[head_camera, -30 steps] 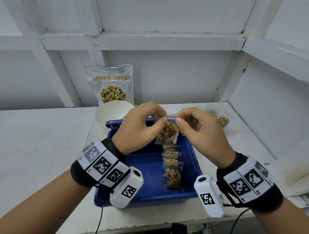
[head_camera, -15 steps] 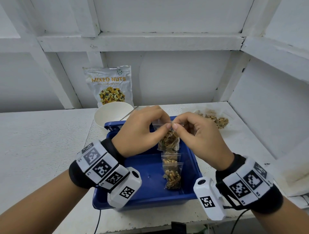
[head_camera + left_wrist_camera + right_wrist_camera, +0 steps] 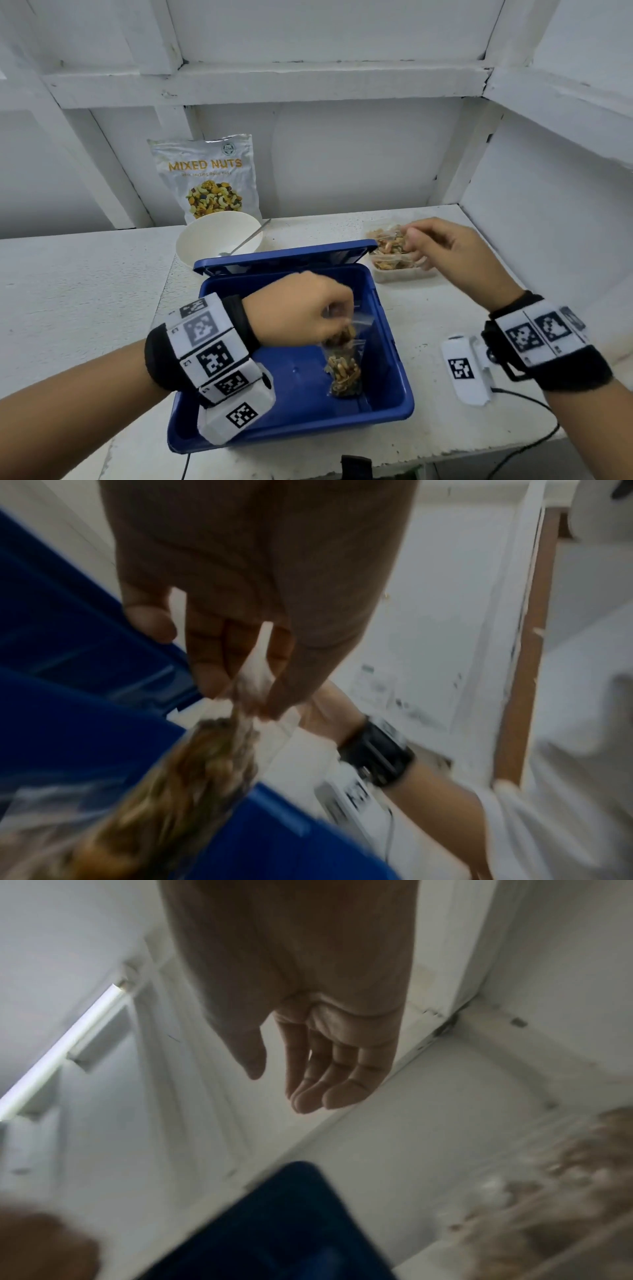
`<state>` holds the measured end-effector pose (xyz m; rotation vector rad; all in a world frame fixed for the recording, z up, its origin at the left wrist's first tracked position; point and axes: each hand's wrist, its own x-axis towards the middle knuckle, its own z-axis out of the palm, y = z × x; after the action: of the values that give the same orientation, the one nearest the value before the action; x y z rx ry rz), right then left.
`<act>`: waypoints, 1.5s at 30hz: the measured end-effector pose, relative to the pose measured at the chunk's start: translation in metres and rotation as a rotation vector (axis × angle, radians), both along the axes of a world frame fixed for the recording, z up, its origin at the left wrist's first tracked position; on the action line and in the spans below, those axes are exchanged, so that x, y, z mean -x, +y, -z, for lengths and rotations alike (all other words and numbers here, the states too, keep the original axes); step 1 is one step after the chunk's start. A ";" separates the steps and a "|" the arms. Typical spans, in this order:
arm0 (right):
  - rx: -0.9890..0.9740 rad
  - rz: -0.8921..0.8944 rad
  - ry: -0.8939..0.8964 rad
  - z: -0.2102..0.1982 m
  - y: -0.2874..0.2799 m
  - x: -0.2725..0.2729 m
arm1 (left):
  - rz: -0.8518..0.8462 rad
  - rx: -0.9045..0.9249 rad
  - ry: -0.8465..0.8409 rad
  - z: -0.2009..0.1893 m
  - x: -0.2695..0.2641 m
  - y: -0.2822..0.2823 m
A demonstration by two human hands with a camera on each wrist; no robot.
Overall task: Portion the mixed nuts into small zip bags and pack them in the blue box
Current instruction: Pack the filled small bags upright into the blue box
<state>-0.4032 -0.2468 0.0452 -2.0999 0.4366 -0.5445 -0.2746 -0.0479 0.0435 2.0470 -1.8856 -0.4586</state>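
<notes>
The blue box (image 3: pixel 394 349) stands open at the table's front, its lid (image 3: pixel 284 255) tipped back. My left hand (image 3: pixel 339 317) pinches the top of a filled zip bag (image 3: pixel 342 337) low inside the box, over other filled bags (image 3: pixel 344 373) lying there. In the left wrist view the fingers (image 3: pixel 212 669) nip the bag's clear top (image 3: pixel 253 680), with nuts (image 3: pixel 192 777) below. My right hand (image 3: pixel 416 240) hovers over a pile of nut bags (image 3: pixel 390 263) right of the lid, fingers loose and empty. The right wrist view shows its straight fingers (image 3: pixel 318 1080) holding nothing.
A "MIXED NUTS" pouch (image 3: pixel 209 178) leans on the back wall. A white bowl (image 3: pixel 205 240) with a spoon (image 3: pixel 250 236) sits behind the box. White walls close the right side and back. A cable (image 3: pixel 527 442) trails off the front edge.
Both hands were pinching one bag's top above the box. The right hand has let go and moved back right to the pile. The left hand has lowered the bag into the box.
</notes>
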 end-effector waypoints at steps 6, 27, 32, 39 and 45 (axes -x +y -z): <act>0.178 0.214 0.252 0.056 -0.063 -0.021 | 0.134 -0.292 -0.029 0.016 0.011 -0.019; 0.384 0.173 0.335 0.094 -0.061 -0.055 | 0.180 -0.423 -0.043 0.054 0.015 -0.034; 0.325 0.221 0.233 0.088 -0.060 -0.052 | 0.185 -0.431 -0.045 0.055 0.014 -0.035; 0.239 0.312 -0.015 0.038 -0.051 -0.041 | 0.008 -0.144 0.066 0.011 -0.010 -0.028; 0.223 0.210 -0.140 -0.025 -0.023 -0.031 | -0.182 0.242 0.184 -0.023 -0.029 -0.010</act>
<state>-0.3726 -0.2699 0.0698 -2.2221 0.5393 -0.8921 -0.2460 -0.0577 0.0663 1.9231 -1.5503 -0.3408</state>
